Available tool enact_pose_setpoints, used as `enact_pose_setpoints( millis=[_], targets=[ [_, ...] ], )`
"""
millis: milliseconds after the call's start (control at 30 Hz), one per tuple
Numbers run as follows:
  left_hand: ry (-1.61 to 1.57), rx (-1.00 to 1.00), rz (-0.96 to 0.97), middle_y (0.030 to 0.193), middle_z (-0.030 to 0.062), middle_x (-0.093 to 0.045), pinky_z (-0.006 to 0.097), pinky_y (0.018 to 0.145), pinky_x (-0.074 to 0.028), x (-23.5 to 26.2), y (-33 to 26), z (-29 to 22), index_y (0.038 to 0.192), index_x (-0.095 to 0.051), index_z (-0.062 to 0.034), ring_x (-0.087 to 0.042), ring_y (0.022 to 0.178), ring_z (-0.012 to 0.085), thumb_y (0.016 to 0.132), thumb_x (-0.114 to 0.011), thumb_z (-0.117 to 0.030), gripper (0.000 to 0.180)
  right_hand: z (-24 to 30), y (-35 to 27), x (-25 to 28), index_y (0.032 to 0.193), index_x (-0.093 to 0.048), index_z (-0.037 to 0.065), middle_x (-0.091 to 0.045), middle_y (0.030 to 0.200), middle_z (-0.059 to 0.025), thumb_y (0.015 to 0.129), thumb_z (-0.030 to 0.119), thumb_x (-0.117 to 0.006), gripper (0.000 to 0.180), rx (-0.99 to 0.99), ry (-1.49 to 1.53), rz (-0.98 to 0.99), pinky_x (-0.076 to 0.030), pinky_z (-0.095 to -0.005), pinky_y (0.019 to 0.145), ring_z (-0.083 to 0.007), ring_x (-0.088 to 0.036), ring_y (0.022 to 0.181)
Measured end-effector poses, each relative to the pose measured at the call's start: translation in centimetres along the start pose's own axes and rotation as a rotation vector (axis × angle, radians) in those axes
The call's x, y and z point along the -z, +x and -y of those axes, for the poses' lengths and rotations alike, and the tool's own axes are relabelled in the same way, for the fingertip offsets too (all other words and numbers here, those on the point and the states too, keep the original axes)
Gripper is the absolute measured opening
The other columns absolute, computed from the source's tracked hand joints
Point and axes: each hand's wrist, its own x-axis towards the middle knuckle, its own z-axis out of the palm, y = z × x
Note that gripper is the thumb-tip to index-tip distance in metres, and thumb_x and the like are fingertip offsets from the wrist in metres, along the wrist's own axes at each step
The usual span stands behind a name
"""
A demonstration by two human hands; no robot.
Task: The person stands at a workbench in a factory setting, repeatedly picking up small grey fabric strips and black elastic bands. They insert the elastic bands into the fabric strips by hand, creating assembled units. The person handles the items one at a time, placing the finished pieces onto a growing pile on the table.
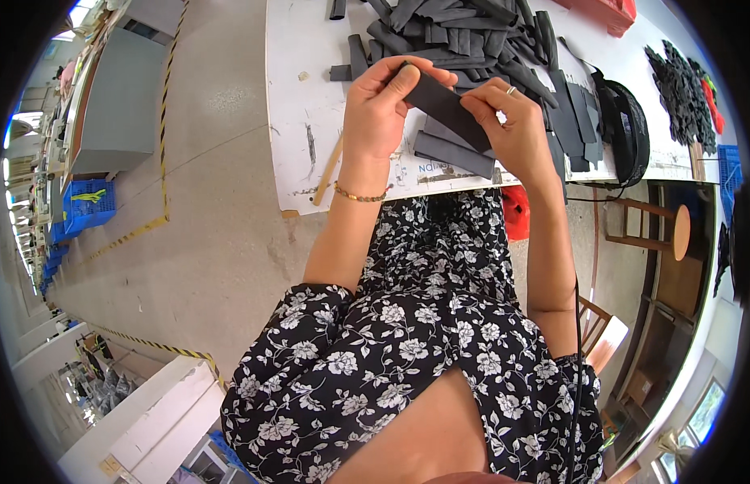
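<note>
A dark grey fabric strip is stretched at a slant between my two hands above the white table. My left hand pinches its upper left end between thumb and fingers. On the strip's right edge, the thumb and fingers of my right hand are closed. Beneath it, near the table's front edge, lie several flat grey fabric pieces. Beyond my hands spreads a heap of dark folded fabric strips.
The white table carries a wooden stick at left. To the right are flat dark pieces, a black mesh item and another dark pile. A wooden stool and a red bag are below.
</note>
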Motion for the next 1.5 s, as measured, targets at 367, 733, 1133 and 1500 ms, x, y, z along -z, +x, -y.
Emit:
enact_pose_setpoints(
  millis=[367, 733, 1133, 1500],
  targets=[
    [-0.126, 0.348, -0.444, 0.095, 0.0165, -0.069, 0.037, 0.081, -0.058, 2.9, -5.3, 7.5, 0.101, -0.063, 0.0048, -0.070, 0.089, 0.0253, 0.097, -0.059, -0.015, 0.021, -7.3, -5.1, -2.2, 0.090, -0.069, -0.004, -0.066, 0.076, -0.0025, 0.086, 0.009, -0.069, 0.013, -0.514, 0.144, 0.166, -0.045, -0.0243, 0.069, -0.0075, -0.055, 0.073],
    [1.408, 0.148, -0.611, 0.074, 0.0088, -0.068, 0.037, 0.070, -0.051, 19.4, 6.9, 8.4, 0.088, -0.068, -0.0017, -0.064, 0.069, 0.0246, 0.073, -0.080, -0.043, 0.045, -15.1, -8.6, -0.2, 0.102, -0.065, 0.008, -0.064, 0.102, -0.0141, 0.083, 0.029, -0.072, 0.029, -0.465, -0.805, -0.322, -0.046, -0.0444, 0.082, -0.0356, -0.057, 0.100],
    [0.194, 0.050, -0.526, 0.090, 0.0253, -0.066, 0.041, 0.067, -0.060, 11.5, 3.7, 5.6, 0.107, -0.046, 0.0113, -0.070, 0.075, 0.0325, 0.096, -0.052, -0.004, 0.020, -17.5, -12.2, -0.9, 0.100, -0.063, 0.001, -0.063, 0.095, -0.0106, 0.088, 0.015, -0.056, 0.020, -0.427, -1.280, -0.001, -0.050, -0.0372, 0.077, -0.0276, -0.060, 0.090],
    [-0.446, 0.444, -0.443, 0.099, 0.0165, -0.068, 0.034, 0.084, -0.059, 7.3, 0.7, 6.9, 0.104, -0.064, 0.0049, -0.068, 0.093, 0.0261, 0.092, -0.065, -0.011, 0.020, -4.2, -3.5, -2.3, 0.119, -0.066, 0.013, -0.067, 0.110, -0.0112, 0.084, -0.001, -0.062, 0.037, 0.176, -0.333, -0.213, -0.050, -0.0405, 0.081, -0.0298, -0.061, 0.095]
  ],
)
